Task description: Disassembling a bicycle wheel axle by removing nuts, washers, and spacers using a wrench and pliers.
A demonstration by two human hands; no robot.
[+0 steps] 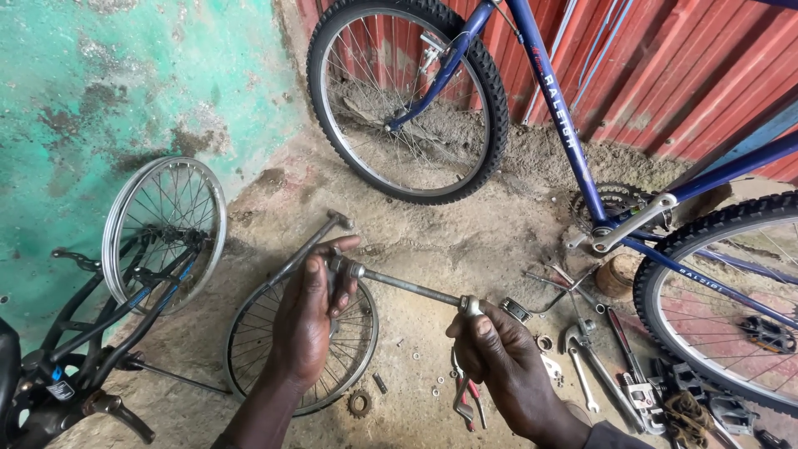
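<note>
A blue-framed bicycle [573, 141] fills the upper right of the frame, its knobby black front tyre and thin steel spokes standing against a ribbed red sheet-metal wall [665, 75]. To the upper left a flaking turquoise plaster wall [125, 75] meets the rough, sandy concrete ground [432, 241]. At the left edge a small black bicycle frame [91, 333] lies tipped over with a shiny chrome rim [163, 233] above it. Low in the centre a bare spoked wheel [332, 366] lies flat on the ground.

Over that wheel, the left hand [309, 320] is wrapped tight around one end of a slim grey steel axle rod [407, 284], fingers curled shut on a fitting there. A long-handled metal tool [312, 245], possibly a hammer, slants up from behind this hand; whether the hand also holds it is hard to tell. The right hand [499, 362] is clenched on the rod's other end, where a small bright nut shows at the thumb. The rod runs level between both fists, centre of the frame, above the ground.

In the lower right lie worn spanners [586, 366], red-handled pliers [467, 399], a small toothed sprocket [359, 404] and scattered washers.
</note>
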